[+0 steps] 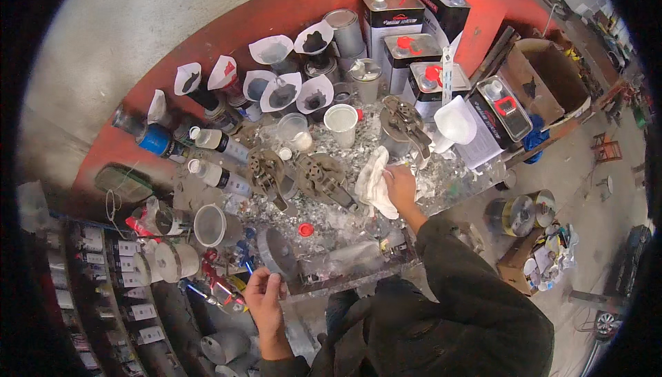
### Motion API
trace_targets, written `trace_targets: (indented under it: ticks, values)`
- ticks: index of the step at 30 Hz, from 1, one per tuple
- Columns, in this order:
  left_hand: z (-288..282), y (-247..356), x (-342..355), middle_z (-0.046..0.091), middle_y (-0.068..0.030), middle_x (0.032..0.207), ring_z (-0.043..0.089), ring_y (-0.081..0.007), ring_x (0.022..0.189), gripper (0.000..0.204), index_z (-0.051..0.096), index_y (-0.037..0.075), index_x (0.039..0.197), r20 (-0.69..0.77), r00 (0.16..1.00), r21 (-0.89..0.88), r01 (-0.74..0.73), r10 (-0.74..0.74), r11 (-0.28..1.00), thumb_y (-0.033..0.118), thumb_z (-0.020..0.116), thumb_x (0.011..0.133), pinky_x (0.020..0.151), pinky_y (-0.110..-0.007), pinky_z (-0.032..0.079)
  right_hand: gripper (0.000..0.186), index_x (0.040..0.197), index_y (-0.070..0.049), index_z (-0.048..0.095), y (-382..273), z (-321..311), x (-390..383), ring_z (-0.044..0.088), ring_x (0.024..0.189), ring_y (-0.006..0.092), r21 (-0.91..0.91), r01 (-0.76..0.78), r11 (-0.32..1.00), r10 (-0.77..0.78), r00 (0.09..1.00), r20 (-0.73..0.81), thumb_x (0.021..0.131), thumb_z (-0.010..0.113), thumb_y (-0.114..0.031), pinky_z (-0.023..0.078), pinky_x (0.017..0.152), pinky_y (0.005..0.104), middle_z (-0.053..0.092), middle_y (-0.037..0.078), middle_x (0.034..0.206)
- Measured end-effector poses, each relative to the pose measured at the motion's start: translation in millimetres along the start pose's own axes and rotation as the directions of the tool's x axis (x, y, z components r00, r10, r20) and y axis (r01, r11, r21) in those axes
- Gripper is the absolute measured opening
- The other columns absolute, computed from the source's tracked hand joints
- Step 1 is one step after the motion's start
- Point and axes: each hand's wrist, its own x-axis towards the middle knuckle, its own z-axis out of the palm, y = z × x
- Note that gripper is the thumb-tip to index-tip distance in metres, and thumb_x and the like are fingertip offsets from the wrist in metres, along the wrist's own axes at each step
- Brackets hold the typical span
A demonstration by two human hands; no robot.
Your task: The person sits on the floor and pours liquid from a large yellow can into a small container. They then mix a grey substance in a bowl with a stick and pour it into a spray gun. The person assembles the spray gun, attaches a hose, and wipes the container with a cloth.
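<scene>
Over the paint-spattered bench, my right hand (401, 187) is closed on a crumpled white cloth (376, 182), which lies bunched against the bench top. My left hand (265, 299) hangs low in front of the bench's near edge. Its fingers are curled in with the thumb against them, and whatever they may hold is hidden. A grey round tin (277, 251) stands just beyond that hand, and red spray guns (219, 282) hang to its left. Left of the cloth lie dark metal lid presses or clamps (324, 178), and another metal one (405, 120) rests on a can behind it.
Paper cone strainers (281, 93) sit in cups along the back. Metal solvent cans (393, 18) crowd the back right. A clear plastic cup (209, 225) and white rolls (176, 262) stand at left; a red cap (305, 229) lies mid-bench. Shelves of tins (131, 273) are lower left, boxes (545, 77) right.
</scene>
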Motion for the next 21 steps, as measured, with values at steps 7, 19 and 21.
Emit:
trace_targets:
  ticks: [7,19,21]
  values:
    - [55.1,0.0,12.1,0.058,0.0025,0.077,0.053,-0.0062,0.061,0.008,0.06,0.004,0.097,0.11,0.991,-0.034,0.083,-0.078,0.996,0.01,0.064,0.094,0.051,-0.021,0.039,0.027,0.111,-0.006,0.063,-42.2,-100.7,-15.4,0.064,0.086,0.0215,0.738,-0.396,-0.546,0.479,0.574,0.664,0.099,0.053,-0.028,0.053,0.079,0.0333,0.064,0.007,0.11]
    - [145.2,-2.4,38.0,0.059,-0.0006,0.08,0.055,-0.009,0.066,0.013,0.06,0.002,0.105,0.441,0.889,-0.031,0.152,-0.123,0.988,0.009,0.063,0.094,0.056,-0.025,0.044,0.041,0.096,-0.011,0.062,-100.8,-165.1,35.4,0.06,0.064,0.0221,0.545,-0.681,-0.49,0.226,0.504,0.833,0.098,0.05,-0.05,0.051,0.063,0.0352,0.061,0.005,0.072]
    - [165.7,-18.4,42.3,0.059,0.0013,0.083,0.053,-0.0074,0.063,0.013,0.06,0.002,0.106,0.489,0.862,-0.034,0.175,-0.137,0.984,0.009,0.062,0.094,0.054,-0.024,0.043,0.045,0.11,-0.007,0.061,-93.4,-139.2,14.2,0.062,0.079,0.0205,0.651,-0.673,-0.351,0.019,0.69,0.723,0.098,0.05,-0.049,0.051,0.074,0.034,0.064,0.008,0.089]
